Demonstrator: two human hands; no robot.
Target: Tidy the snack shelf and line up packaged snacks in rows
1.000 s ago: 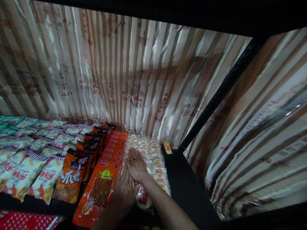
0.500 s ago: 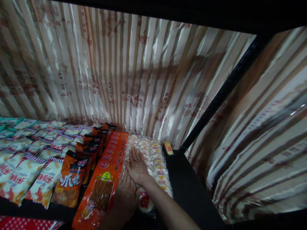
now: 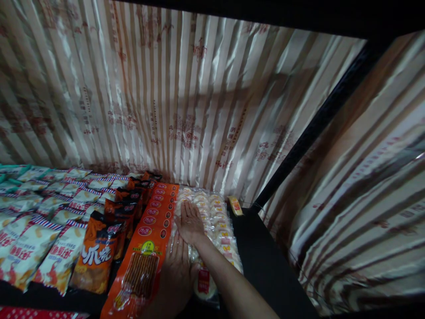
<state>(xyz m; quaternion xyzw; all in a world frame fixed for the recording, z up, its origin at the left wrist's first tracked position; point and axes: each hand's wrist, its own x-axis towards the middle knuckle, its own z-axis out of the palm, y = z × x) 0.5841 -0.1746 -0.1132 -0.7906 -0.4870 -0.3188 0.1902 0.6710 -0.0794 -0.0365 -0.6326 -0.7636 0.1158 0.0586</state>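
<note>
My left hand [image 3: 177,277] lies flat, fingers stretched forward, on the near part of a row of round white snacks in clear wrappers [image 3: 221,226]. Just beyond it, my right hand [image 3: 191,223] rests palm down on the same wrapped snacks, its fingers straight and pointing to the back. The two hands touch or nearly touch. A round wrapped snack with a red label [image 3: 203,282] shows at the front, beside my left thumb. Along my left hand lies a long orange packet [image 3: 158,219] with brown sticks behind a clear window.
Left of the orange packet stand black and orange snack bags [image 3: 94,254], then rows of white snack bags [image 3: 25,248]. A small yellow packet [image 3: 235,206] leans near the black post [image 3: 299,141]. Striped wrapping sheet [image 3: 199,97] lines the back. The black shelf [image 3: 265,266] extends right.
The view has shifted slightly. Both hands stay pressed flat on the wrapped snacks, with only a small shift; the packets keep their arrangement.
</note>
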